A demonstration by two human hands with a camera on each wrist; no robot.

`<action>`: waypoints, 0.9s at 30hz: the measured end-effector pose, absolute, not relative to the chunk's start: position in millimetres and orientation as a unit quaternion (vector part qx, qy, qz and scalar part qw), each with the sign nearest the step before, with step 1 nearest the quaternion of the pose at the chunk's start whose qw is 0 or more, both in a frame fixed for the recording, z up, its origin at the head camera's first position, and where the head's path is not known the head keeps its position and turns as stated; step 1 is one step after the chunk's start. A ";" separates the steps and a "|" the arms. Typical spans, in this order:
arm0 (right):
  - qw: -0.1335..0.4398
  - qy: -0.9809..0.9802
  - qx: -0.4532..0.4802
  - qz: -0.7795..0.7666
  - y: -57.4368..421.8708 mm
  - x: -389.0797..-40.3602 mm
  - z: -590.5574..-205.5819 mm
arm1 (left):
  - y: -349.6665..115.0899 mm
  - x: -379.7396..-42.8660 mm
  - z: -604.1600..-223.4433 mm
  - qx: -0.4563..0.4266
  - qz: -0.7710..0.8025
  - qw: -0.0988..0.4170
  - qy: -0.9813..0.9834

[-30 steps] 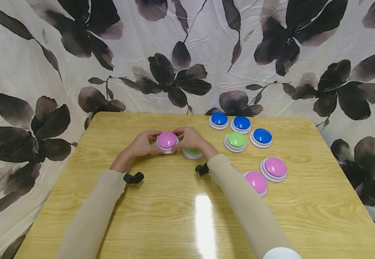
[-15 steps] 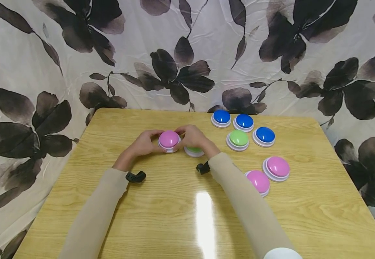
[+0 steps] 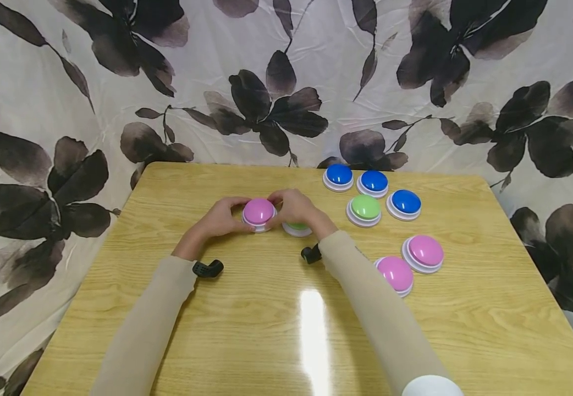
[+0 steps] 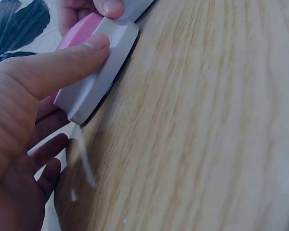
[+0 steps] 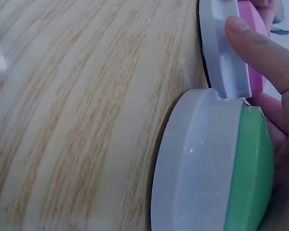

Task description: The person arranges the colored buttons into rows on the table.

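A pink-domed push button (image 3: 259,211) with a round white base stands upright on the wooden table. On its left side, my left hand (image 3: 221,218) grips the base, thumb in front and fingers behind. My right hand (image 3: 293,209) holds the opposite side of that button, its thumb on the white base (image 5: 221,53). Under the right palm sits a green push button (image 5: 253,173), close beside the pink one and partly covered in the head view. The left wrist view shows the left thumb (image 4: 82,60) flat against the white rim.
To the right stand three blue push buttons (image 3: 374,180) near the table's back edge, with another green button (image 3: 365,207) in front of them. Two more pink buttons (image 3: 426,251) lie nearer, one partly behind the right sleeve (image 3: 365,297). Floral cloth (image 3: 182,71) hangs behind the table.
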State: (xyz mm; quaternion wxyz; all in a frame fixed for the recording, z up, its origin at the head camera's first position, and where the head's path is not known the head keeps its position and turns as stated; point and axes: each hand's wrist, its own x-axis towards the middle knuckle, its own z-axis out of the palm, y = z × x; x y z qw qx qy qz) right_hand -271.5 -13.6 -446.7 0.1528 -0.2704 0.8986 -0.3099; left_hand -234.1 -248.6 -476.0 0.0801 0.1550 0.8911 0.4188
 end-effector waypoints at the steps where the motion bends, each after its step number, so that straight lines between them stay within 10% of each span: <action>1: 0.154 0.898 -0.271 -0.311 -13.5 -271.7 -446.1 | -248.6 -234.1 -475.8 0.156 0.418 0.080 0.891; 27: 0.158 0.901 -0.296 -0.274 -7.1 -273.9 -445.6 | -241.6 -227.5 -479.6 0.179 0.411 0.061 0.892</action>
